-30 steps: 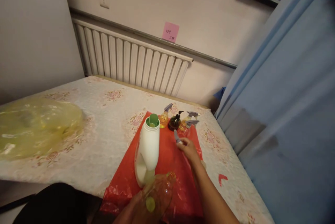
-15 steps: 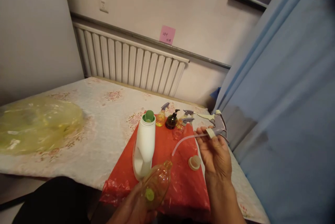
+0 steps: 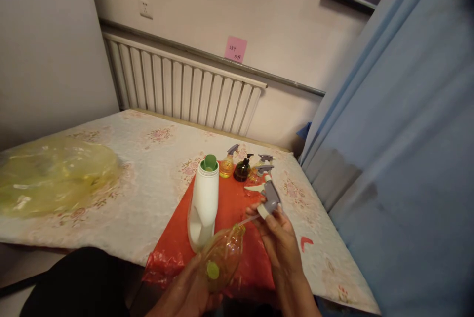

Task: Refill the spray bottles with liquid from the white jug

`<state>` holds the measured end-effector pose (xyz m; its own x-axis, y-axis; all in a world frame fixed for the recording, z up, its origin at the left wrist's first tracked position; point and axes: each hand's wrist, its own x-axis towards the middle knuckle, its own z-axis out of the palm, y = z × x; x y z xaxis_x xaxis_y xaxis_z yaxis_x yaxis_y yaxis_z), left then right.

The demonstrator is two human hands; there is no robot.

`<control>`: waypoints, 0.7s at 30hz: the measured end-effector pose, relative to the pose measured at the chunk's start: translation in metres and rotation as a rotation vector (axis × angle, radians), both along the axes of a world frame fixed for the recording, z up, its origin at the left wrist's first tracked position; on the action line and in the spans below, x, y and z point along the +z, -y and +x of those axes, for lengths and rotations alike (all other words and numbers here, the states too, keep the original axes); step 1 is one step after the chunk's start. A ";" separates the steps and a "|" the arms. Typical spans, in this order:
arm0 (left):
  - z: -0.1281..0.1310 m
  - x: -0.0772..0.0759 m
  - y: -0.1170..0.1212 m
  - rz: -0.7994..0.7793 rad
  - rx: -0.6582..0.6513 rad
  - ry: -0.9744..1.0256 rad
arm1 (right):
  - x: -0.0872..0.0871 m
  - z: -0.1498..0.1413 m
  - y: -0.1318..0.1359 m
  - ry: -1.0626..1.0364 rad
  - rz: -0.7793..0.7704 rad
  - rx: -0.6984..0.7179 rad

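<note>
My left hand (image 3: 192,285) is closed around a clear yellow spray bottle (image 3: 225,255), tilted with its open neck up and to the right. In my right hand (image 3: 279,238) is a grey and cream trigger sprayer head (image 3: 271,197), gripped by its collar. Its thin dip tube (image 3: 249,219) reaches down to the bottle's mouth; the tip appears to be inside the neck. Just behind the bottle stands a white jug (image 3: 206,203) with a green spout insert (image 3: 209,163).
Behind, on the red plastic sheet (image 3: 229,198), stand a dark pump bottle (image 3: 242,171), an amber spray bottle (image 3: 226,168) and more grey-topped sprayers (image 3: 265,169). Yellow plastic film (image 3: 55,176) lies on the floral tablecloth (image 3: 148,183) at left. A blue curtain (image 3: 400,159) hangs at right.
My right hand has moved left and down with the sprayer head, bringing the tube from beside the bottle to its neck. My left hand has stayed nearly still with the bottle.
</note>
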<state>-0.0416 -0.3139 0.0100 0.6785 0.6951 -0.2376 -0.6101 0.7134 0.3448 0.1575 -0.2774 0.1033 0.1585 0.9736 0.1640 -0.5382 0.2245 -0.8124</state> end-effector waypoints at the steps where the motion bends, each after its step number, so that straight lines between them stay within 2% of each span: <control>1: 0.000 0.002 0.000 0.011 -0.001 0.009 | -0.006 -0.004 0.003 0.018 -0.012 0.032; 4: 0.000 0.005 0.002 0.056 -0.009 0.050 | -0.019 -0.013 0.010 0.062 -0.056 0.104; 8: 0.002 0.004 0.003 0.107 -0.016 0.090 | -0.029 -0.014 0.015 0.089 -0.103 0.114; 14: 0.005 0.004 0.001 0.159 0.012 0.056 | -0.031 -0.007 0.012 0.175 -0.127 0.102; 21: 0.004 0.007 0.001 0.213 0.034 0.046 | -0.032 -0.007 0.011 0.168 -0.136 0.089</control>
<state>-0.0376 -0.3150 0.0166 0.6603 0.7492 -0.0524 -0.6514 0.6060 0.4565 0.1502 -0.2887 0.0712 0.0528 0.9975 0.0472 -0.4055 0.0646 -0.9118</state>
